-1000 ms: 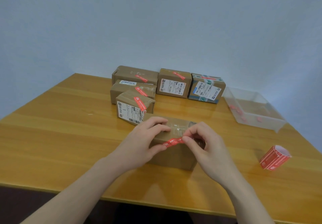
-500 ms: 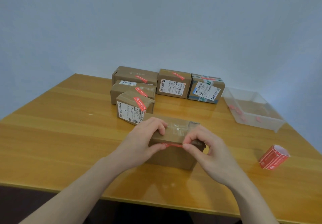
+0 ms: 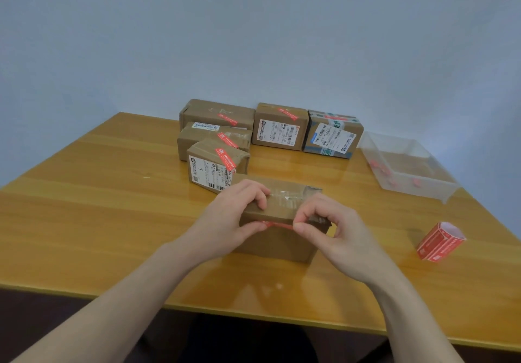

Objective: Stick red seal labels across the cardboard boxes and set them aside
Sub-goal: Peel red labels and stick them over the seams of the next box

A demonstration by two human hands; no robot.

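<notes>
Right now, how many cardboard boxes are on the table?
6. One under both hands at the front; one just behind it; two stacked-looking behind that; two at the back right. Others may be hidden behind them.

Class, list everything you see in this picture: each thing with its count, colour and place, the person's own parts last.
table: one, yellow-brown wood, under everything
sealed boxes: five, brown cardboard with red labels, far middle
front box: one, brown, under the hands
seal label: one, red, along the front box's near top edge
label roll: one, red, right
tray: one, clear plastic, far right, red scraps inside
left hand: grips box, thumb on label
right hand: pinches label
</notes>
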